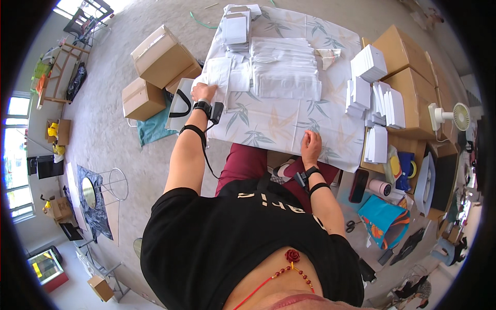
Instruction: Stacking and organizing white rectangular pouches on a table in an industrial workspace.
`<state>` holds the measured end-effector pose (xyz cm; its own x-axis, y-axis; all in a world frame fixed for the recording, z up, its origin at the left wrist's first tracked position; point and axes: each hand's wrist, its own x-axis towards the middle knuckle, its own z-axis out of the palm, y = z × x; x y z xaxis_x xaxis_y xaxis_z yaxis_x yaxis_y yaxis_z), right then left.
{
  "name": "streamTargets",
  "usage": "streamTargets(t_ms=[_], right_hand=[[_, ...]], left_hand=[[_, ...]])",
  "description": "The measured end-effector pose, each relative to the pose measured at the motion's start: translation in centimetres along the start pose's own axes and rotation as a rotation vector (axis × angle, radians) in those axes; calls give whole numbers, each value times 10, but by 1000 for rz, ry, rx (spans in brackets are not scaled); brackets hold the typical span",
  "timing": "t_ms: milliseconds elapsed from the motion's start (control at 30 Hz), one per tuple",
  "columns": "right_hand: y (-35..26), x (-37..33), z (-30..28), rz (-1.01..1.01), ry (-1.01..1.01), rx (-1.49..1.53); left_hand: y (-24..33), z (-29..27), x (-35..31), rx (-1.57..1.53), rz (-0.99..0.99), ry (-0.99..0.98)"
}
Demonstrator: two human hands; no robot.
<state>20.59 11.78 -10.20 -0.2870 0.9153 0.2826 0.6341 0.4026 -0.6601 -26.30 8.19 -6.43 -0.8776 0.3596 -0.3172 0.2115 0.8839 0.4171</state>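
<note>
On a table with a leaf-patterned cover (279, 121), my left hand (204, 93) is closed at the left edge of a flat white packet (219, 71). Its fingertips are partly hidden. More white packets (239, 80) lie beside that one. A wide, overlapping row of flat white packets (285, 67) covers the middle of the table. Behind, to the left, stands a stack of white folded cartons (235, 28). My right hand (311, 147) rests over the near table edge with nothing visible in it, its fingers loosely extended.
Piles of white boxes (369, 63) line the table's right side, against brown cartons (405, 49). A small fan (457, 118) stands beyond them. Near my right arm lie a phone (359, 186) and a blue bag (381, 217). More cartons (163, 54) stand left of the table.
</note>
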Motion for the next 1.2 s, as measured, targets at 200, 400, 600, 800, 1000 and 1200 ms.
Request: streamTargets(t_ms=[200, 400, 600, 800, 1000, 1200], right_hand=[[-1, 0, 1, -21, 26, -24], [3, -1, 1, -46, 46, -26], [-5, 0, 4, -90, 59, -12], [8, -3, 0, -55, 61, -48], [4, 0, 3, -91, 86, -19], [14, -4, -2, -91, 104, -4]], left_hand=[[9, 4, -5, 77, 154, 107], [13, 25, -16, 59, 333, 223], [9, -35, 14, -221, 668, 253], [104, -105, -28, -163, 855, -43], [171, -75, -115, -218, 1191, -406], [205, 36, -178, -199, 1196, -828]])
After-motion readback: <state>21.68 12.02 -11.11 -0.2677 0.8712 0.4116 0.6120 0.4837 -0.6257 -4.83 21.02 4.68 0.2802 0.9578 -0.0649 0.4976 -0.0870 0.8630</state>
